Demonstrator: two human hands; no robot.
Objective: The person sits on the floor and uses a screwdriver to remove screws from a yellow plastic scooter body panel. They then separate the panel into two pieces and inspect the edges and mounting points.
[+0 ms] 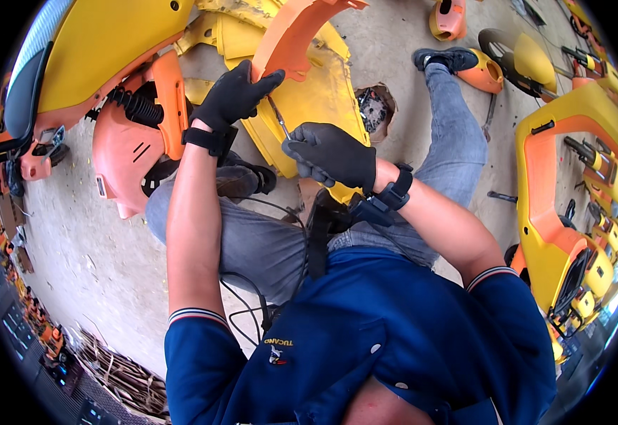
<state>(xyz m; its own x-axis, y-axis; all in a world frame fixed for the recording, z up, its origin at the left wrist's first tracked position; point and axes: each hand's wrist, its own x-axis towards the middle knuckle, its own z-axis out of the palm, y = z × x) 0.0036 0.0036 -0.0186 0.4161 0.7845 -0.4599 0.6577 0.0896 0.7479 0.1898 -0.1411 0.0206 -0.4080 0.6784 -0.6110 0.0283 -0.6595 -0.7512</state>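
My left hand [232, 98], in a black glove, is closed on the lower end of a curved orange plastic panel [289, 39] that rises toward the top edge. My gloved right hand [334, 152] is wrapped round a screwdriver [278, 115], whose handle is mostly hidden in the fist. Its thin metal shaft slants up and left, and the tip ends close to my left fingers, below the panel's lower edge. Whether the tip touches the panel I cannot tell. Beneath both hands lies a pile of scuffed yellow plastic panels [323, 99].
A yellow and orange scooter body [110, 49] stands at the left, with a pink-orange cover [126, 152] beside it. A cardboard box [392, 106] with dark parts sits beyond my right hand. A yellow-orange frame [536, 191] stands right. Black cables [245, 280] hang by my leg.
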